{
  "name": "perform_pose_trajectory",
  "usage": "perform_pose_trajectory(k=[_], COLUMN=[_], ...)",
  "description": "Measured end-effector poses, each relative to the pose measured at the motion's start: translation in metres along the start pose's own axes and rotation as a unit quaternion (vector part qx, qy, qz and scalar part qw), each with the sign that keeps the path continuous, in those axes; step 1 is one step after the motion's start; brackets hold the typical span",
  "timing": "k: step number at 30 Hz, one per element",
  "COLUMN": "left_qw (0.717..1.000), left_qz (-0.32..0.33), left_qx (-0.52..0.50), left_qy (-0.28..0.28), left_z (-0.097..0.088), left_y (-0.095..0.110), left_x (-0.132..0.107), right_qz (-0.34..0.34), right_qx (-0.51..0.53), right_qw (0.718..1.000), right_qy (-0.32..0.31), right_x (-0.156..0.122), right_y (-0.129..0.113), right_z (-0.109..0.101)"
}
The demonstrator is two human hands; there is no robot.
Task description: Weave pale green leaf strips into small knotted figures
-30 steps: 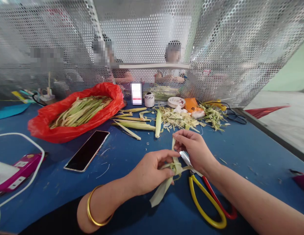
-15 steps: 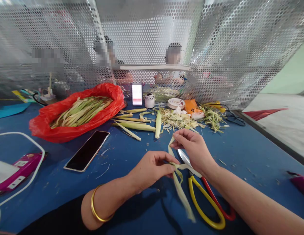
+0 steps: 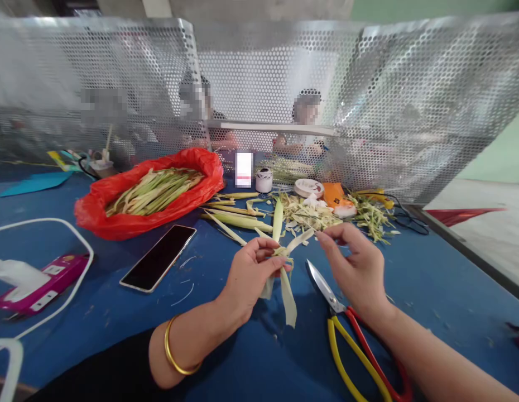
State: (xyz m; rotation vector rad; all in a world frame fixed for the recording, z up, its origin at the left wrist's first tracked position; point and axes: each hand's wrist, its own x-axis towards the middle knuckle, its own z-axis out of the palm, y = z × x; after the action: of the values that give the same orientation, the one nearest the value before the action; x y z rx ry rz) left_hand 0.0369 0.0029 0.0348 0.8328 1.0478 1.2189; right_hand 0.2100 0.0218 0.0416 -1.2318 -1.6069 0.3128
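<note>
— What is the biggest thing you see?
— A shiny screen full of little holes. It stands at the back of the blue worktop. Other people sit behind it.
— And on the worktop?
— A red bag on the left. It is open, with lots of long green stalks inside. Near it lies a black phone. Past the hands there is a messy pile of cut bits.
— Any tools?
— Scissors with one yellow handle and one red one. They lie flat on the worktop, beside the right hand. No hand touches them.
— What are the hands doing?
— Both are up over the middle of the worktop. The left hand is closed and pinches the leaf strips right where they cross. The right hand looks like it pinches the tip of one strip with thumb and first finger. That part is blurry, so I am not quite sure.
— How far along does the work look?
— Only just begun, I would say. The strips are crossed and bent into a small knot at the left fingers. But the ends are loose: one hangs down and one sticks up to the right. Nothing looks trimmed, and many stalks lie in the bag, so plenty is left
</note>
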Motion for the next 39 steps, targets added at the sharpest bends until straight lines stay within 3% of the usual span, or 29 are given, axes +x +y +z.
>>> perform_pose_trajectory(k=[2, 4, 6, 8, 11, 18, 23, 27, 31, 37, 39], left_qw=[1.0, 1.0, 0.999, 0.999, 0.999, 0.999, 0.997, 0.999, 0.998, 0.991, 0.989], left_qz=[0.01, 0.015, 0.013, 0.004, -0.002, 0.001, 0.026, 0.031, -0.03, -0.116, -0.134], left_qx=[-0.003, 0.012, 0.023, 0.019, 0.007, 0.034, 0.064, 0.01, -0.029, -0.038, -0.036], left_qy=[0.005, -0.005, -0.02, -0.03, -0.035, -0.033, -0.033, 0.014, 0.041, -0.044, -0.043], left_z=[-0.001, -0.001, -0.001, -0.001, -0.001, 0.001, 0.001, 0.001, 0.001, -0.003, -0.004], left_y=[0.0, -0.002, -0.003, -0.003, -0.004, -0.005, -0.003, -0.007, -0.011, -0.009, -0.008], left_x=[0.001, 0.001, -0.001, -0.002, -0.003, -0.003, -0.006, -0.004, -0.002, -0.001, -0.001], right_qz=[0.102, 0.214, 0.283, 0.301, 0.289, 0.284, 0.29, 0.274, 0.28, 0.274, 0.275], right_qx=[0.07, 0.18, 0.284, 0.344, 0.36, 0.345, 0.327, 0.338, 0.348, 0.339, 0.334], right_qw=[0.987, 0.936, 0.887, 0.869, 0.875, 0.88, 0.891, 0.891, 0.883, 0.881, 0.878], right_qy=[-0.106, -0.212, -0.228, -0.189, -0.151, -0.16, -0.121, -0.129, -0.141, -0.184, -0.204], right_x=[-0.003, -0.007, -0.011, -0.014, -0.016, -0.018, -0.019, -0.019, -0.02, -0.018, -0.017], right_y=[-0.002, -0.003, -0.004, -0.005, -0.006, -0.011, -0.006, -0.005, -0.008, -0.007, -0.008], right_z=[0.005, 0.012, 0.019, 0.023, 0.024, 0.025, 0.027, 0.027, 0.027, 0.026, 0.025])
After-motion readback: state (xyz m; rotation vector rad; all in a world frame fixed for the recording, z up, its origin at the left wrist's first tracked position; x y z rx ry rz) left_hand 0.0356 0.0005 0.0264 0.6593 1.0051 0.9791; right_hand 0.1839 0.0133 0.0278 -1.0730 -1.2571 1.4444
